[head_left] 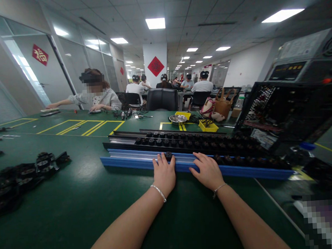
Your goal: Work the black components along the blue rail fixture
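Observation:
A long blue channel rail (134,161) lies across the table in front of me. My left hand (164,176) reaches over its near wall, thumb and index finger on either side of a small black round-topped part (168,154) in the channel. To the right, my right hand (209,170) rests on the rail with its fingers apart, holding nothing. Beyond its fingertips, a row of similar black parts (236,160) fills the rail's right half. Directly behind lie black rails (122,145) carrying more such parts.
Black parts (24,174) are heaped at the left on the green table (83,206). An open computer case (267,109) stands at the right. A metal bowl (177,118) and yellow bins (208,125) sit behind the rails. A person (95,93) works across the table.

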{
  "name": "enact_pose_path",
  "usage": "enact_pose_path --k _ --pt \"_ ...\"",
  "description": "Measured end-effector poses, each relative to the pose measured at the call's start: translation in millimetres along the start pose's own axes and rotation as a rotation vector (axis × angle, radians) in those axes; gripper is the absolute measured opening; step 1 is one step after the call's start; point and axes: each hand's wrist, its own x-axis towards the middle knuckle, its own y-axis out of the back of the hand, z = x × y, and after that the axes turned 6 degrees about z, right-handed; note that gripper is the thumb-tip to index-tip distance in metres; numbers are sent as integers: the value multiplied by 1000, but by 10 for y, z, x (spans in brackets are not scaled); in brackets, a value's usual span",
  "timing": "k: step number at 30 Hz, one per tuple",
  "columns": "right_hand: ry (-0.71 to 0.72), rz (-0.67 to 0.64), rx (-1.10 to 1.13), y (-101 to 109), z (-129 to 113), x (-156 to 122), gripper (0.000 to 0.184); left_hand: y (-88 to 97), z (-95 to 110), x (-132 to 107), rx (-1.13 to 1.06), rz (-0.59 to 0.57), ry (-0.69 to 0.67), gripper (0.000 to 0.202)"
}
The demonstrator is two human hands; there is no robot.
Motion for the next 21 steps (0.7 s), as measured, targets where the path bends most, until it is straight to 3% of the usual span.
enact_pose_path --k 21 --pt "6 8 -4 -5 2 -5 25 11 -24 27 31 -35 33 55"
